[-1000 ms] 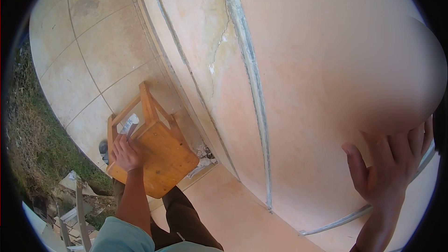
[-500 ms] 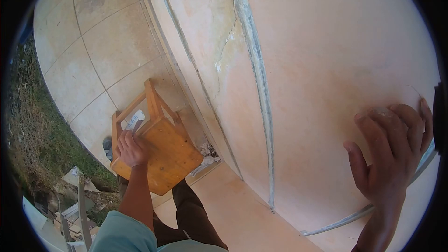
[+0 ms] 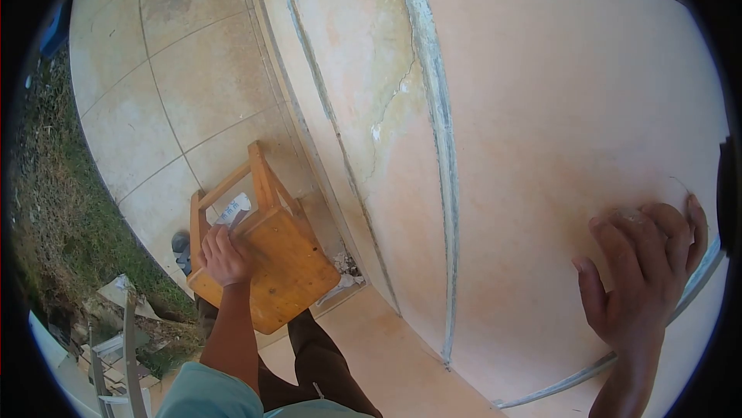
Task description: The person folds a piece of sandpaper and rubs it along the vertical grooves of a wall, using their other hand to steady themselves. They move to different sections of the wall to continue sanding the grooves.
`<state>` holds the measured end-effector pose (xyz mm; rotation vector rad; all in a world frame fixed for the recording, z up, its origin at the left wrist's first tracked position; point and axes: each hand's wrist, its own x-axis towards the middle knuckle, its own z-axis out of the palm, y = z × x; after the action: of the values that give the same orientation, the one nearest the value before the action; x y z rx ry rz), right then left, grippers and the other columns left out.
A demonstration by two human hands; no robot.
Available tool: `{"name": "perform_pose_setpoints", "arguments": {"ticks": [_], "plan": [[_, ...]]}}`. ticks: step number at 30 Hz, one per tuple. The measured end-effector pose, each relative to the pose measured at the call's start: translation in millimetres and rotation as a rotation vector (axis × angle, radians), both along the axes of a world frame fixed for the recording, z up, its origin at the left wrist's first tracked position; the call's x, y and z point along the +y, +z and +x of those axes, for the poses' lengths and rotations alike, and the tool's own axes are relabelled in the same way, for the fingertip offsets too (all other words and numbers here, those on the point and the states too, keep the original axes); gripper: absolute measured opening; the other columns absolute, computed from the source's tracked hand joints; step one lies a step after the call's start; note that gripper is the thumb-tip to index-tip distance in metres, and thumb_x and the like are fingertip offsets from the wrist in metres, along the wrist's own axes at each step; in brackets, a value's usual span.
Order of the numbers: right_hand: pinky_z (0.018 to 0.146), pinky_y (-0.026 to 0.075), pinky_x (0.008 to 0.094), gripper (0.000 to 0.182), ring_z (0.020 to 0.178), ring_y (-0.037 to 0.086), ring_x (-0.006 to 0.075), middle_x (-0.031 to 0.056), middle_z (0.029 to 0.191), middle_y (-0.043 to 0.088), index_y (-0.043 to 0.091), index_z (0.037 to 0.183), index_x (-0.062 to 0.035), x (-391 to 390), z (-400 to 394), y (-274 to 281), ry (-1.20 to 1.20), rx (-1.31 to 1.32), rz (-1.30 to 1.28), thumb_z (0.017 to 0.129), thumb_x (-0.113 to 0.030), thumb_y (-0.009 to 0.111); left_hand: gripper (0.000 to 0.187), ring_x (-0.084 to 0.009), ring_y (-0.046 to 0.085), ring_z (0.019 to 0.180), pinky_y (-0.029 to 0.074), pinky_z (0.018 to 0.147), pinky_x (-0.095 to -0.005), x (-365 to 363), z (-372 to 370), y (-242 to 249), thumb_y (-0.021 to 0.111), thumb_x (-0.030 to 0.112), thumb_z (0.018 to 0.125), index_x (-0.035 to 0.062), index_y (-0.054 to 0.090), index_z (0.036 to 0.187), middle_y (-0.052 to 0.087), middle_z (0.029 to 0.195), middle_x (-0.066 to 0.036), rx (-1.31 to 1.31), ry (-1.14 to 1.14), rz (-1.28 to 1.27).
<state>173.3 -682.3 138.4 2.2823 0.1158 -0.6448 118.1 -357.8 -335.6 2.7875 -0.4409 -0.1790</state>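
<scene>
My left hand (image 3: 226,257) is over the wooden stool (image 3: 282,267), with its fingers closed. A pale piece with blue marks (image 3: 234,208) and a dark edge sticks out just beyond these fingers; whether it is what they hold is unclear. On the right, my right hand (image 3: 638,275) rests against the pinkish wall (image 3: 525,186), fingers apart and slightly bent, and nothing shows in it. A thin dark strand (image 3: 680,184) shows by its fingertips.
Greenish-grey strips (image 3: 442,132) cross the wall, beside a crack (image 3: 402,85). Floor tiles (image 3: 205,54) border grass (image 3: 85,186) on the left. A metal ladder (image 3: 130,341) stands at lower left. Rubble (image 3: 345,267) lies near the wall's foot.
The view has shifted, so the stool, wall strips and left hand appear slightly lower and further right. More of the wall's top edge shows. Both hands keep much the same pose.
</scene>
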Motion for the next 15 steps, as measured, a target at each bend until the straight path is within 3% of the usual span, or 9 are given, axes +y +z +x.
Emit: {"name": "perform_pose_setpoints", "arguments": {"ticks": [4,13,15], "plan": [[0.110,0.030,0.0576,0.022,0.104,0.056,0.0279,0.0049,0.094,0.064,0.070,0.089,-0.0132,0.2,1.0,-3.3,0.007,-0.032,0.000,0.087,-0.034,0.063,0.017,-0.0272,0.060,0.107,0.041,0.086,-0.0424,-2.2,1.7,2.5,0.057,0.017,0.092,0.0111,0.059,0.108,0.065,0.113,-0.005,-0.026,-0.004,-0.017],[0.112,0.031,0.0529,0.018,0.104,0.056,0.0248,0.0037,0.095,0.064,0.067,0.089,-0.0132,-2.3,-2.7,-5.0,0.064,-0.128,0.088,0.077,-0.025,0.072,0.017,-0.0262,0.060,0.110,0.041,0.092,-0.0446,-1.7,-1.1,-4.7,0.059,0.019,0.092,0.0136,0.060,0.108,0.066,0.114,-0.002,0.002,0.035,-0.044],[0.114,0.030,0.0513,0.022,0.110,0.055,0.0247,0.0041,0.099,0.064,0.067,0.093,-0.0118,-3.4,-6.9,-4.2,0.025,-0.127,0.097,0.075,-0.022,0.075,0.016,-0.0260,0.060,0.110,0.041,0.093,-0.0443,0.6,1.2,-0.1,0.060,0.021,0.092,0.0138,0.061,0.106,0.067,0.113,-0.001,-0.007,0.039,-0.065]]}}
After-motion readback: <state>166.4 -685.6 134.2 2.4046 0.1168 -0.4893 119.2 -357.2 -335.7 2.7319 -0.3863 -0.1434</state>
